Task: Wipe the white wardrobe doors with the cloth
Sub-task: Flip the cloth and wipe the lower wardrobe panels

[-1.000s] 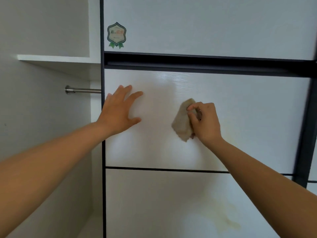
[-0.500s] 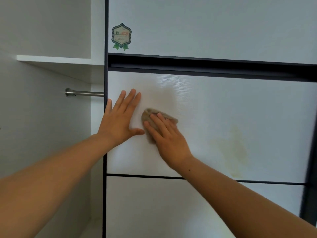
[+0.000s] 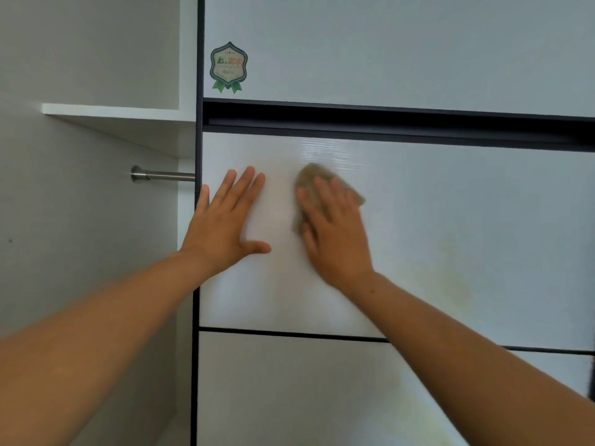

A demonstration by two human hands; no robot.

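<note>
The white wardrobe door (image 3: 450,214) fills the middle of the head view, split into panels by dark strips. My left hand (image 3: 225,223) lies flat on the middle panel near its left edge, fingers straight and spread. To its right, my right hand (image 3: 331,230) presses a small beige cloth (image 3: 310,177) flat against the same panel with straight fingers. Most of the cloth is hidden under the palm; its top and right corner stick out. A faint yellowish stain (image 3: 450,284) marks the panel lower right of that hand.
A green and beige badge sticker (image 3: 228,67) sits on the upper panel. Left of the door the wardrobe stands open, with a white shelf (image 3: 112,112) and a metal hanging rail (image 3: 161,175) below it. A dark recessed strip (image 3: 386,123) separates upper and middle panels.
My right hand went from pinching the cloth to pressing it flat, swept left beside my left hand, then moved back right and slightly up. My left hand stayed on the door.
</note>
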